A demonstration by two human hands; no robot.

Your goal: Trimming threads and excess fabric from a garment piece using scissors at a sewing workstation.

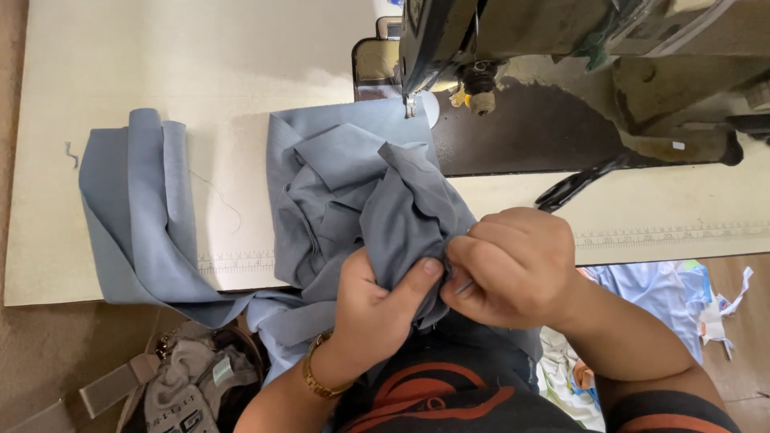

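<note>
Both hands clutch one bunched grey-blue cloth (361, 200) at the worktop's (160, 64) near edge: left hand (377, 309) pinching a fold, right hand (513, 269) fisted, grip closed on cloth and a thin metal tool (464, 285). Beyond stands one sewing machine (577, 56).

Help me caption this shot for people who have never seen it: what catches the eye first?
The crumpled grey-blue fabric at centre, spilling left across the pale table. Both hands pinch it at the near edge: left hand gripping a fold, right hand beside it holding a thin metal tool. Behind them, top right, sits a worn sewing machine.
</note>
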